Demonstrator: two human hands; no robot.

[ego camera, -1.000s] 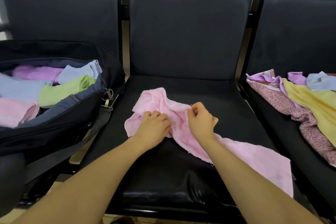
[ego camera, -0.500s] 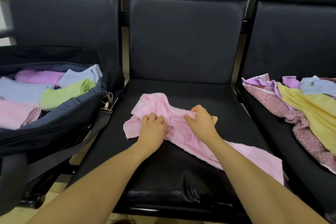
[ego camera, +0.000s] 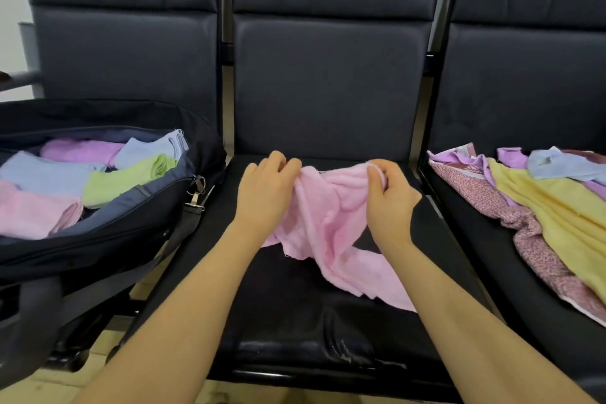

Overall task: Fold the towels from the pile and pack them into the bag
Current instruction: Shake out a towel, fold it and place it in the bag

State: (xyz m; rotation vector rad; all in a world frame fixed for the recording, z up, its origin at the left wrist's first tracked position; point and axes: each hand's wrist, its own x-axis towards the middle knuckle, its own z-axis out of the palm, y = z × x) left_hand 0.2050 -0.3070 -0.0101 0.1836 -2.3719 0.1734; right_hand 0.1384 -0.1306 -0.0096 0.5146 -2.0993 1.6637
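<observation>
Towels, folded, fill the open dark bag [ego camera: 108,233] on the left seat: a lilac one [ego camera: 82,151] at the far side, pale blue ones [ego camera: 49,174], a green one [ego camera: 128,179] and a pink one [ego camera: 32,213] nearest. On the middle seat [ego camera: 295,321], a person's left hand [ego camera: 267,193] pinches the far edge of a crumpled pink towel [ego camera: 328,223], fingers curled over the cloth. The right hand [ego camera: 388,197] grips the same edge just to the right, fingers closed around it. The towel sags between both hands and trails toward the near right of the seat. On the right seat lies the unfolded pile [ego camera: 537,213]: patterned pink cloth, a yellow towel, lilac and pale blue pieces at the far side.
</observation>
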